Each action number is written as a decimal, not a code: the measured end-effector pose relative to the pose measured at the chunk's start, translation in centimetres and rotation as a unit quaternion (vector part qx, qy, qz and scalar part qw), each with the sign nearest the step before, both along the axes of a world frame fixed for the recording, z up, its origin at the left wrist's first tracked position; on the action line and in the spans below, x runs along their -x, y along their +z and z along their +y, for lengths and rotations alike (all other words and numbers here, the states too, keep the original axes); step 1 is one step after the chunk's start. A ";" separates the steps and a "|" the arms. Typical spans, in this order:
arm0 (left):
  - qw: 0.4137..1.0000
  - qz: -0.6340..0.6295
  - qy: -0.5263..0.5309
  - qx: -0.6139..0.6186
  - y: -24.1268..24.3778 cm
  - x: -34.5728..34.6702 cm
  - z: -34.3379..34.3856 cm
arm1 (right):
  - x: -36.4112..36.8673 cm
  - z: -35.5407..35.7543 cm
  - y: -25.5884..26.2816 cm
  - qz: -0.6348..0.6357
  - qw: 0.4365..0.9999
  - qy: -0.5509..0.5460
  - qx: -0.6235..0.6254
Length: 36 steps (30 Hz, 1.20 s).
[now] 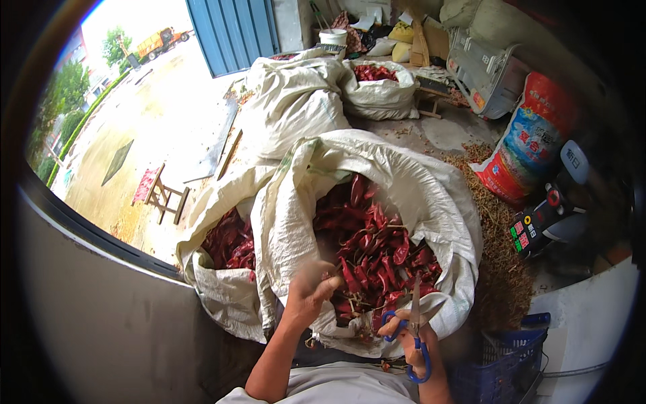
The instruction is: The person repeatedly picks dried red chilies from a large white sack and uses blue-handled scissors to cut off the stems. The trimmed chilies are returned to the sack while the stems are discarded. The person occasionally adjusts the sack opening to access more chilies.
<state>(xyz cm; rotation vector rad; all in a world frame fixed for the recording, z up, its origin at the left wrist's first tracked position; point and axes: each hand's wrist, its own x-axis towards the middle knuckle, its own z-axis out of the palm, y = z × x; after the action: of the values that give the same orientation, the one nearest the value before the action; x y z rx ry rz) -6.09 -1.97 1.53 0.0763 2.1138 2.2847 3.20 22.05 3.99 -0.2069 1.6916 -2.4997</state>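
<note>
In front of me stands a large white woven sack (434,177), its rim rolled outward, full of dried red chili peppers (373,257). My right hand (411,348) grips a pair of scissors (416,308) with blue handles at the sack's near edge. The blades are spread apart and point away from me over the peppers. My left hand (309,290) is raised over the left side of the opening, its fingers curled and partly blurred. Whether anything is between those fingers cannot be made out. Pale stems (356,303) lie among the peppers near it.
Another pepper-filled sack (222,293) adjoins on the left; more sacks (298,106) stand beyond. Plant debris (499,267) covers the floor at right, beside a printed red-and-blue bag (530,136) and a blue plastic basket (499,368). A wooden stool (164,197) stands outside the doorway.
</note>
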 end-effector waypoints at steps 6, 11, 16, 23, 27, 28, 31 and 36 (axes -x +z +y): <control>0.998 -0.017 -0.057 -0.020 -0.1 -0.3 1.1 | 0.6 0.4 -0.5 -0.045 0.996 0.016 0.072; 0.995 -0.051 -0.064 -0.057 0.6 -1.0 2.3 | 0.9 0.7 -1.4 -0.091 0.992 0.038 0.078; 0.972 -0.169 -0.161 -0.037 1.3 -1.7 3.3 | 1.1 0.4 -2.9 -0.098 0.993 0.019 0.070; 0.959 -0.156 -0.227 -0.058 0.2 -2.9 3.1 | 2.0 -1.5 -1.8 -0.053 0.982 -0.123 -0.132; 0.950 -0.139 -0.265 -0.084 0.5 -3.6 3.7 | 2.2 -1.4 -3.7 -0.062 0.986 -0.099 -0.122; 0.956 -0.129 -0.256 -0.062 0.6 -3.7 3.8 | 2.1 -1.7 -3.5 -0.055 0.982 -0.107 -0.146; 0.964 -0.118 -0.236 -0.011 1.3 -3.9 4.0 | 1.9 -1.7 -3.1 -0.089 0.991 -0.084 -0.061; 0.967 -0.071 -0.237 0.059 0.8 -4.0 3.4 | 2.1 -2.2 -2.2 -0.059 0.987 -0.092 -0.114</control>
<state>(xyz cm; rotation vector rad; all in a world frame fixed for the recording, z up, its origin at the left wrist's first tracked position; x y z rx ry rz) -2.07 1.46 2.35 0.3598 1.8995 1.8302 1.09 19.87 1.82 0.1209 2.0076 -2.3554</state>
